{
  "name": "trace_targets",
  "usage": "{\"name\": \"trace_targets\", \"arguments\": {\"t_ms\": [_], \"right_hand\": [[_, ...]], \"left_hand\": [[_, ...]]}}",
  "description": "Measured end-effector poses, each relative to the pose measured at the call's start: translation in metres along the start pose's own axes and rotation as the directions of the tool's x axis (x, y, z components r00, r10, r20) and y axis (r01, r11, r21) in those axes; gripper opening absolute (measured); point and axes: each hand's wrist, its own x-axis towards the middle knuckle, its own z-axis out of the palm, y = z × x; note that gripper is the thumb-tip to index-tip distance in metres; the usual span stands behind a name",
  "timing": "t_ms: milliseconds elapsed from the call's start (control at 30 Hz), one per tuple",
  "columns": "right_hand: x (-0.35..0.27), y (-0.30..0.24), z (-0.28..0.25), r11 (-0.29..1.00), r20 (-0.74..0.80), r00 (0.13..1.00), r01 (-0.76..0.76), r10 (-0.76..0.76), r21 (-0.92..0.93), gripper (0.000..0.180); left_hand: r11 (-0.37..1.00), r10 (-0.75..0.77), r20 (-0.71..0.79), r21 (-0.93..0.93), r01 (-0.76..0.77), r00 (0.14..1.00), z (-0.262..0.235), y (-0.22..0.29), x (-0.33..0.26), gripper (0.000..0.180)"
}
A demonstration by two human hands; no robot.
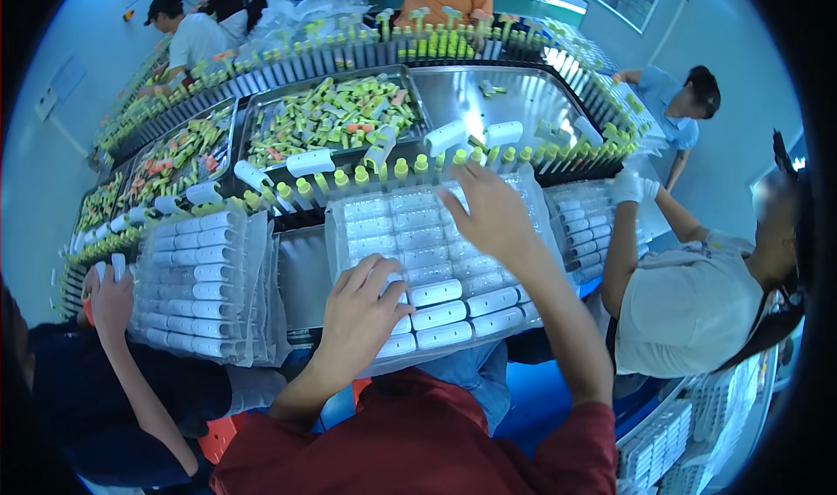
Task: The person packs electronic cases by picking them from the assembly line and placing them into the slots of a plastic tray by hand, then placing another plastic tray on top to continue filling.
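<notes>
Our left hand (362,308) curled over white cases (438,315) in the clear tray (422,260); whether it pinched one, we couldn't tell! Our right hand (490,209) spread thumb from fingers beside yellow-green caps (401,166).

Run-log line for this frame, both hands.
left hand: at white pieces in clear tray | right hand: by yellow-green caps, contact unclear | beyond: loose yellow-green parts

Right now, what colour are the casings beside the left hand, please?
The casings are white (head view).
</notes>
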Motion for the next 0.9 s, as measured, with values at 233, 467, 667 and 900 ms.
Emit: {"name": "trace_targets", "arguments": {"t_ms": [233,467,667,900], "right_hand": [[-0.131,-0.055,-0.069,0.99,0.072,0.99,-0.118,0.123,-0.076,0.03],[-0.163,-0.041,-0.044,0.981,-0.035,0.983,-0.183,0.181,-0.068,0.023],[-0.174,-0.037,-0.04,0.984,-0.05,0.983,-0.179,0.179,0.002,0.022],[-0.188,-0.034,-0.033,0.981,-0.114,0.975,-0.194,0.192,-0.005,0.025]], "left_hand": [[0.987,-0.161,-0.062,-0.013,0.16,0.985,-0.001,0.0,-0.007,0.036],[0.574,-0.625,-0.036,-0.698,0.428,0.779,-0.032,-0.073,0.054,0.03],[0.681,-0.546,-0.604,0.084,0.728,0.581,-0.006,-0.187,0.066,0.051],[0.707,-0.454,-0.598,0.208,0.676,0.66,0.002,-0.257,0.09,0.051]]}}
